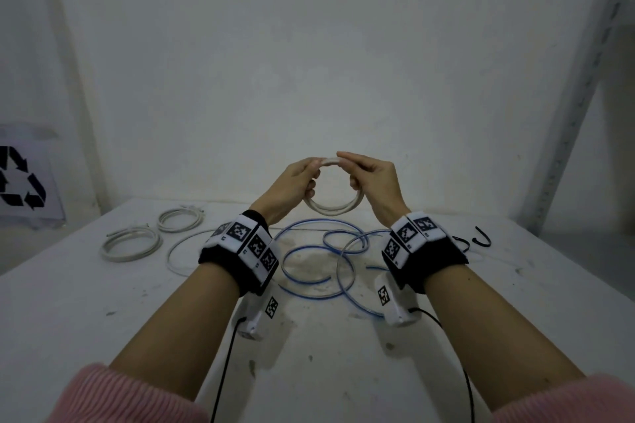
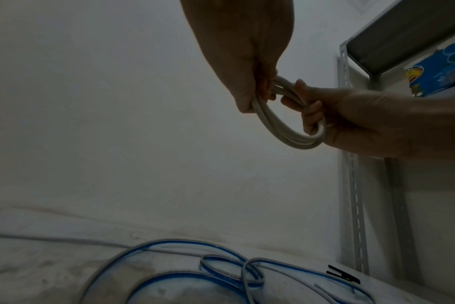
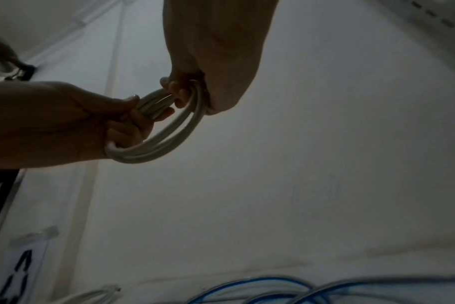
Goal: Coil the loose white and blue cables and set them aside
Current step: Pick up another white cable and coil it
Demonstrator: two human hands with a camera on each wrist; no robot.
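The white table [image 1: 103,319] fills the lower half of the head view, its top smudged and stained. Loose blue cable [image 1: 316,271] sprawls in overlapping loops at the centre, under the raised wrists. At 9 o'clock of it lie two finished white coils: a larger coil [image 1: 130,245] nearer and a smaller coil [image 1: 179,219] just beyond, apart from each other. A single loose white cable [image 1: 178,251] arcs between them and the blue loops. Above the blue cable, held upright in the air, is the white cable coil [image 1: 331,204]. The left hand [image 1: 292,187] grips its 9 o'clock side, fingers curled round the strands; the right hand [image 1: 372,182] grips its 3 o'clock side, thumb and fingers pinching the top strands.
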